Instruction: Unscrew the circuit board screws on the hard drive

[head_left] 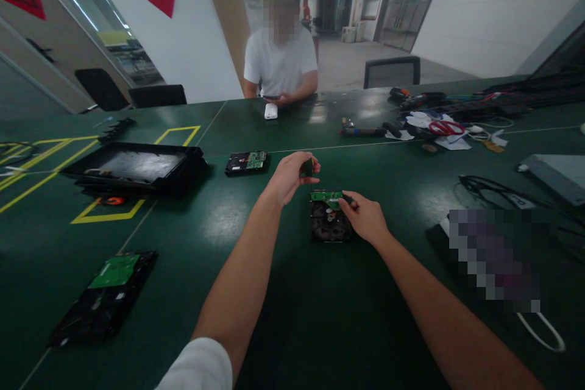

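Dark green and smooth, the tabletop (pixel 183 268) spreads before me with a dull sheen, crossed by thin pale seams. At its far edge I see a seated person (pixel 283 61) in a white cloth shirt. Toward the left edge lies a shallow black tray (pixel 137 161), rectangular, with raised walls and a shiny floor; yellow tape (pixel 109 217) marks straight-sided outlines around it. Toward the right edge sits a flat-sided grey box (pixel 557 177) with black cables (pixel 484 186) curling beside it. Near the left corner closest to me, a black hard drive (pixel 98 311) with a green board rests at a slant.

Well in from every edge I find the central hard drive (pixel 329 228), a blocky dark casing whose green circuit board (pixel 326 196) crosses the end facing the far edge. The right hand (pixel 368 217) pinches its right side, thumb over the board's corner and the other fingers along the rim. The left hand (pixel 291 177) is raised just beside the board end, fingers curled toward the thumb; I cannot tell whether they grip something small and dark.

Farther toward the far edge lies a smaller-looking drive (pixel 247 163), board up. Beyond it, I make out a slim dark cylinder (pixel 363 131) and a rounded white case (pixel 271 111) near the seated person.
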Available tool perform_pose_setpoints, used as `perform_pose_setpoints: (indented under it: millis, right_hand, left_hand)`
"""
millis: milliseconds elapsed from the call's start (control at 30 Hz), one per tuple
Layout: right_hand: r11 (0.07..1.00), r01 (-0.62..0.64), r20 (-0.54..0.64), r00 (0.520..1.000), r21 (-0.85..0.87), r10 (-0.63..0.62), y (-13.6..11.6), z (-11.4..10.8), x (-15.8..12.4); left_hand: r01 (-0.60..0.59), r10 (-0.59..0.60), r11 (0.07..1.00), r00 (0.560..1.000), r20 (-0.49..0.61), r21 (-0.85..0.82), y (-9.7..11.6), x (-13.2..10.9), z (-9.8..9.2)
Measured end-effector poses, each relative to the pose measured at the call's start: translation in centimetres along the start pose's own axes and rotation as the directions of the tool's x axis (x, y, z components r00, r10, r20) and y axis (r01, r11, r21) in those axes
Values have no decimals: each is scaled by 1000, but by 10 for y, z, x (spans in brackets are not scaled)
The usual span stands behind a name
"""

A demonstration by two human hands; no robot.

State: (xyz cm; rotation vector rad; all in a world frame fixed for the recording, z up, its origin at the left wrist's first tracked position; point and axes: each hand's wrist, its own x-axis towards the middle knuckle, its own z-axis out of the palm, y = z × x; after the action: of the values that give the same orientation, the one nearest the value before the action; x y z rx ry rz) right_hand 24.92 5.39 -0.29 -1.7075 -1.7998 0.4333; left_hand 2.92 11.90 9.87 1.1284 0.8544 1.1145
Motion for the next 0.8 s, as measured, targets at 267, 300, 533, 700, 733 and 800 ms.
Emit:
perform_pose_setpoints:
  millis: [267,300,533,700,733,800]
  right_hand:
    - [1000,-2,-11,1000,7,2,2,2,0]
    - [1000,-1,-12,1000,5,1,2,3,0]
    - [1000,-8,-9,1000,11,8,2,2,0]
    - [1000,-9,-13,1000,26,10,2,3,0]
    - [1000,-11,-13,1000,27,11,2,3,0]
    - [1000,-7,-12,1000,23,7,2,3,0]
  left_hand:
    - [-45,50,991,998,-36,122,9,-8,2]
    - [-32,37,993,998,-45,118,9,-8,3]
    - [-48,52,996,998,-42,77,6,-6,3]
    - [-114,126,976,991,-55,187,6,-5,0]
    - [-110,124,974,991,-59,196,6,-5,0]
    - [-87,98,979,994,-48,183,7,-6,0]
